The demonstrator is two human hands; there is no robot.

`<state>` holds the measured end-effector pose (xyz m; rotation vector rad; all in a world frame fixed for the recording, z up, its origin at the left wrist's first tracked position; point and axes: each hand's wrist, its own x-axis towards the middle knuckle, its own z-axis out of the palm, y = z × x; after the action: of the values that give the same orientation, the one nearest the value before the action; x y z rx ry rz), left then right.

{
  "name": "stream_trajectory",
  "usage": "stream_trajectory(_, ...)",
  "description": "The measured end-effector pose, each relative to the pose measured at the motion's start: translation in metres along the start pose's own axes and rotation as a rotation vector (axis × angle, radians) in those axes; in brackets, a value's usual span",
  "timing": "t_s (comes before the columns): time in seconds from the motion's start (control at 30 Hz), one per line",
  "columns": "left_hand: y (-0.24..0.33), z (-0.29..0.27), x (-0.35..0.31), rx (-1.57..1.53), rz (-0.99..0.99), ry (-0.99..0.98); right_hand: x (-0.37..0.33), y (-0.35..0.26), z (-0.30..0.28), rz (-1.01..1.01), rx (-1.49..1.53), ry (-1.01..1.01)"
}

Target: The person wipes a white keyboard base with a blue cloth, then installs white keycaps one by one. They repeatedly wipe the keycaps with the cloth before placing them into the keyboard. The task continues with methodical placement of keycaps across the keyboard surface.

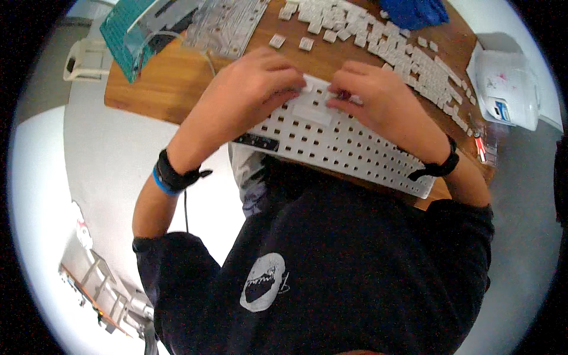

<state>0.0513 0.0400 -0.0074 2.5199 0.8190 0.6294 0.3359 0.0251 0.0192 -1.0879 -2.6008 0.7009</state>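
Observation:
A white keyboard base (349, 145) with rows of square holes lies tilted across the table's near edge, close to my body. My left hand (254, 83) is over its far left part, fingers pinched together at the far edge; a bit of white shows at the fingertips. Facing it, my right hand (378, 97) curls its thumb and fingers over the same edge, with a small dark reddish spot between them. What either hand grips is too small to name. Between the hands, a pale flat rectangular patch (312, 112) shows on the base. A black strip (257, 141) runs along its near left corner.
Many white keycaps (408, 68) spread over the wooden table (160, 77) beyond the base. Farther left lie a clear perforated sheet (228, 26) and a green mat (118, 44). Blue cloth (417, 12) sits at the back; a clear plastic tub (506, 89) stands right, near a red-and-white object (480, 148).

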Motion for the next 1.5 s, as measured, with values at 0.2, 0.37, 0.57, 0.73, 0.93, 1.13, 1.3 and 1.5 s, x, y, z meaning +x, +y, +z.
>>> stream_trajectory(0.2,0.005,-0.003,0.0,-0.054,-0.056,-0.004,-0.005,-0.01,0.001,-0.01,-0.119,0.074)
stream_trajectory(0.37,0.006,-0.007,0.0,-0.057,-0.064,-0.002,-0.004,-0.017,-0.002,0.072,-0.106,0.022)
stream_trajectory(0.57,0.005,-0.005,-0.004,-0.061,-0.046,0.033,-0.003,-0.012,-0.001,0.093,-0.051,0.008)
stream_trajectory(0.73,0.002,-0.005,-0.002,-0.062,-0.027,0.027,-0.006,-0.012,0.001,0.056,-0.064,0.07)
stream_trajectory(0.93,-0.002,-0.002,-0.003,-0.075,-0.013,0.025,-0.008,-0.016,0.001,0.104,-0.099,0.07)
stream_trajectory(1.13,-0.002,-0.002,-0.003,-0.088,-0.023,0.031,-0.005,-0.008,-0.002,0.119,-0.063,0.06)
stream_trajectory(1.3,-0.002,-0.002,-0.004,-0.09,-0.046,0.025,-0.007,-0.009,0.001,0.076,-0.041,0.094)
stream_trajectory(1.5,-0.003,-0.001,-0.004,-0.104,-0.057,0.015,-0.005,-0.01,0.005,0.002,-0.093,0.099)
